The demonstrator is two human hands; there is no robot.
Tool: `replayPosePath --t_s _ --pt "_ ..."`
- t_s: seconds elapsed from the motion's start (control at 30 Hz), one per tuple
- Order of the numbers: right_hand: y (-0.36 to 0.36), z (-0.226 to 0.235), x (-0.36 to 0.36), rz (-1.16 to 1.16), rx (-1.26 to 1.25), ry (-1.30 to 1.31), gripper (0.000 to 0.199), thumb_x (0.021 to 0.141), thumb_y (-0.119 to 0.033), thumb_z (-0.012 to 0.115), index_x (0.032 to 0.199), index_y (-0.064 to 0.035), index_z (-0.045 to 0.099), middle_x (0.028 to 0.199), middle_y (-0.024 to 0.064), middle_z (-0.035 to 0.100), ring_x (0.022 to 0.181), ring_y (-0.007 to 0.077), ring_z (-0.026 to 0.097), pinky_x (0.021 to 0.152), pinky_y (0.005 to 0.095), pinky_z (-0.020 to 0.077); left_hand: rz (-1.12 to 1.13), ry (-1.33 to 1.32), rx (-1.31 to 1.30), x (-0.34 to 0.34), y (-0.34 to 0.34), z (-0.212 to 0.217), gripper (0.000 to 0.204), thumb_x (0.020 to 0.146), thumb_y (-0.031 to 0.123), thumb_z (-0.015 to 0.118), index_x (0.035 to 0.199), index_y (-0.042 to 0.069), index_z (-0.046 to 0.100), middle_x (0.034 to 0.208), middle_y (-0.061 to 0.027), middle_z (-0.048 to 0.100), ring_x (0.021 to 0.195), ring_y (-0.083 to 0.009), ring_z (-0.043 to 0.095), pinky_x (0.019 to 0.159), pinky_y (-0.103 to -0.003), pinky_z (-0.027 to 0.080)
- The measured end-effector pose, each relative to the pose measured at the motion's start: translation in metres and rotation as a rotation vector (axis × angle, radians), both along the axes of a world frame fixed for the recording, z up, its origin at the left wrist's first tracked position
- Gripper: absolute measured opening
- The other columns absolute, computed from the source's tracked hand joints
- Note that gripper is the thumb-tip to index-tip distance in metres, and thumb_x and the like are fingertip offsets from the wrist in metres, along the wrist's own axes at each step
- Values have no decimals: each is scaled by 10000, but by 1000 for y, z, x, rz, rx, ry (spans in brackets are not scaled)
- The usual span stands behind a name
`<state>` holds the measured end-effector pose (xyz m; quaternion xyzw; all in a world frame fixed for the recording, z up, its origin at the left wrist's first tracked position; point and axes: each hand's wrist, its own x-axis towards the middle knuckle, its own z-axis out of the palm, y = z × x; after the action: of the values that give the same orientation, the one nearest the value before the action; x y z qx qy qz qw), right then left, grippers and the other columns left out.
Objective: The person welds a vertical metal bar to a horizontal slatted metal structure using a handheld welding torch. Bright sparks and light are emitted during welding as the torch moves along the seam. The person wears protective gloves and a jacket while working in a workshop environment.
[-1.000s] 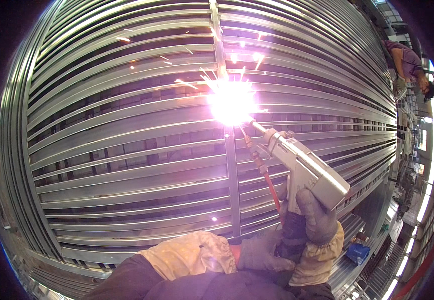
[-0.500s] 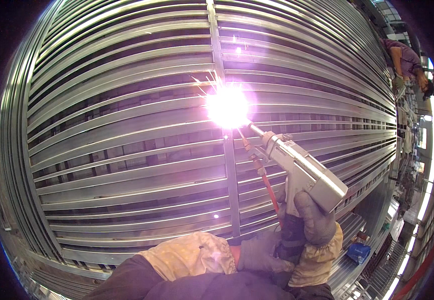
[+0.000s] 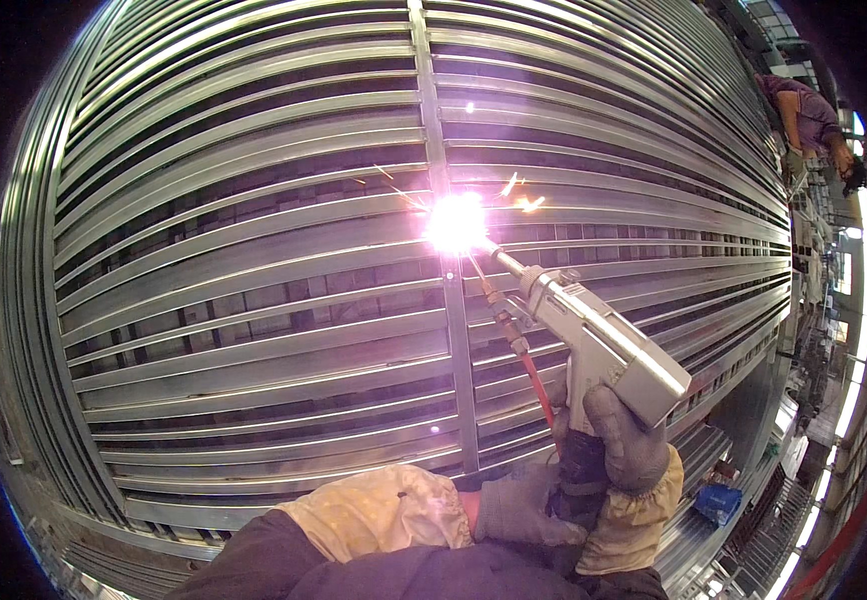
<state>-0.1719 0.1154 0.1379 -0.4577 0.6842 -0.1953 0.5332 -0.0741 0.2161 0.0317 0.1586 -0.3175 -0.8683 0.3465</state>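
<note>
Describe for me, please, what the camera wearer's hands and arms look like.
The left hand and right hand both wear grey gloves, the right one darkly smudged. Each forearm has a loose, wrinkled tan cover: the left cover looks blotchy, the right cover is gathered toward the wrist. Beyond these are dark sleeves.

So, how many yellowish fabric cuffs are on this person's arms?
2: the left arm's cuff, low and just left of centre; the right arm's cuff, directly below the grey-gloved right hand gripping a silver, pistol-shaped metal tool.
</note>
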Motion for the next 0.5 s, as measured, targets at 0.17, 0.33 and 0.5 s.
replayPosePath --t_s 0.17,0.33,0.5 --pt "-2 -1 1 5 -9 -86 466 920 -217 753 1277 32 585 1092 144 696 967 172 681 778 301 573 91 25 -7 -3 3 -1 623 773 266 808 1289 -1 583 1128 -134 696 1041 -206 660 902 -352 529" --pt "-2 6 8 -20 -29 -266 496 919 -156 735 1315 61 529 1045 156 690 861 200 694 707 320 584 165 207 33 -15 9 -7 700 773 295 847 1321 -6 532 1234 -149 639 1152 -252 608 991 -391 503" --pt "5 5 3 -69 -34 -283 540 905 -82 690 1385 50 480 1021 164 683 829 210 697 671 314 588 65 176 17 -9 7 -3 701 790 307 833 1346 7 529 1255 -140 636 1170 -238 595 1022 -386 475"
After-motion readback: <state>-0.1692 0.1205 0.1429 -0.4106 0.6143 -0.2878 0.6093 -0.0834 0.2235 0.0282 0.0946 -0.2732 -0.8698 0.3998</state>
